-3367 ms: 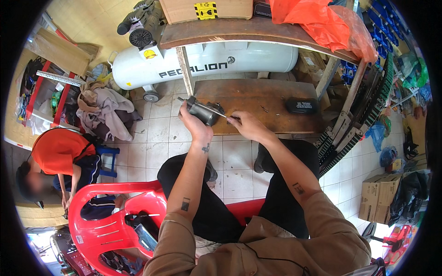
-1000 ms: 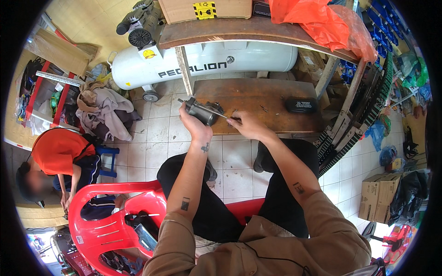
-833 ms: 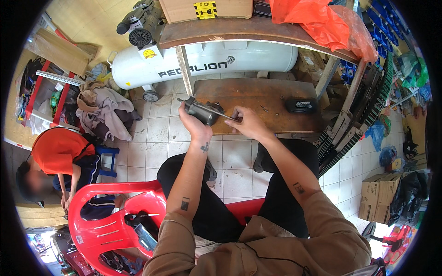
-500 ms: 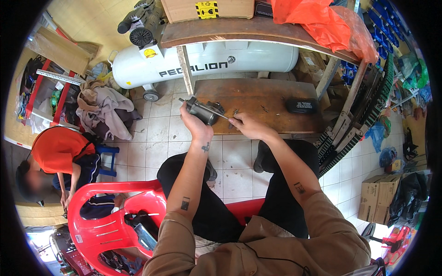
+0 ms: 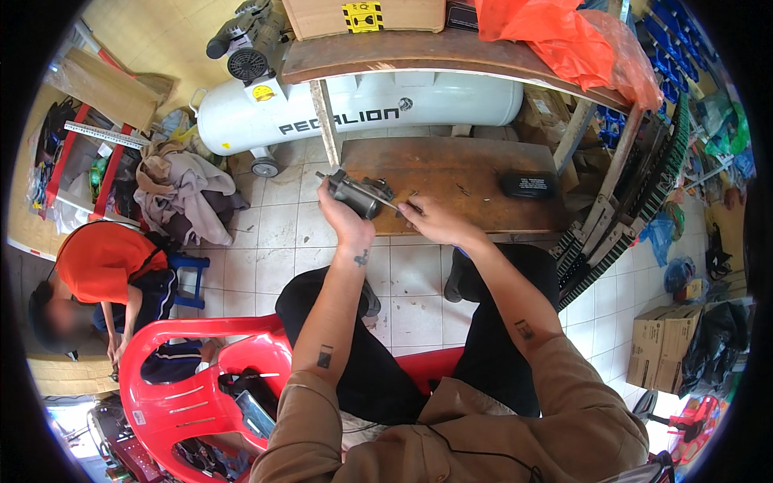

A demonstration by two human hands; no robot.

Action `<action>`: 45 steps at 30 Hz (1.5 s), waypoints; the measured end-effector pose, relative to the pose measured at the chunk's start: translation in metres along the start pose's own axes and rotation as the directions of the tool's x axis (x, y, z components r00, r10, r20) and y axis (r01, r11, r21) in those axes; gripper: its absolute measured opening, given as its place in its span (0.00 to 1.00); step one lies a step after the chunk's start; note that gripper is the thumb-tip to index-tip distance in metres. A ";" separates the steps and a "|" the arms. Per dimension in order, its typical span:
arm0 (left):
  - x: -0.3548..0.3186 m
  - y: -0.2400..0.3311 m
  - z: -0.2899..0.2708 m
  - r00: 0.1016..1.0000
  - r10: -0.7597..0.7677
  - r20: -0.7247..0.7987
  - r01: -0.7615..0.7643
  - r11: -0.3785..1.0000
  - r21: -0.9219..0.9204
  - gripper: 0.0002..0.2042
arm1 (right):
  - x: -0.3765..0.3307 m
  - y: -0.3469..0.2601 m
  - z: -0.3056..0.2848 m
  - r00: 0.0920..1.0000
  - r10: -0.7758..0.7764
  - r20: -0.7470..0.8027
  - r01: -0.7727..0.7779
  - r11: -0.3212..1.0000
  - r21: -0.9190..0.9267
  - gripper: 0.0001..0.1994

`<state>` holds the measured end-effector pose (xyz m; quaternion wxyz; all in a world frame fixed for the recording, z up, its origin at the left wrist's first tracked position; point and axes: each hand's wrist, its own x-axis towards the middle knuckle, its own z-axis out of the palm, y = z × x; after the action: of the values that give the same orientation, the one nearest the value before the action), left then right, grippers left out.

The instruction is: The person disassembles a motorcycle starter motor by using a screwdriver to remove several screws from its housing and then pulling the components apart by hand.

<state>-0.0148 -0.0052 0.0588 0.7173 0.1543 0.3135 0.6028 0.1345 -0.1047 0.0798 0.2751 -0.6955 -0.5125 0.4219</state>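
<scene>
My left hand (image 5: 348, 225) is wrapped round a dark grey cylindrical metal part (image 5: 354, 196), which looks like a small motor, tilted at the near left edge of a low wooden bench (image 5: 459, 161). My right hand (image 5: 435, 221) grips a thin metal rod-like tool (image 5: 385, 200) whose far end lies along the cylinder; its handle end is hidden by my fingers. Just behind the cylinder, small dark parts (image 5: 377, 188) rest on the bench. A few tiny pieces (image 5: 463, 190) are scattered farther right, near a black case (image 5: 527, 185).
Over the bench runs a wooden shelf (image 5: 451, 56) with a cardboard box and red plastic bag. Behind is a white compressor tank (image 5: 241, 121). A red chair (image 5: 169, 394) stands at my left, where a person in orange (image 5: 101, 262) bends over. Dark tracks (image 5: 620, 225) lean at right.
Both hands keep their grips, and the cylinder stays in place. My right hand and the tool have shifted very slightly.
</scene>
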 end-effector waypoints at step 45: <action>-0.006 -0.014 0.001 0.994 -0.071 0.080 0.056 0.984 0.169 0.18 | -0.002 0.008 -0.042 0.998 -0.050 0.025 0.049 0.999 0.009 0.21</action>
<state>-0.0035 -0.0141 0.0530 0.7335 0.2297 0.3365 0.5441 0.1742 -0.1075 0.0948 0.2819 -0.6761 -0.5312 0.4257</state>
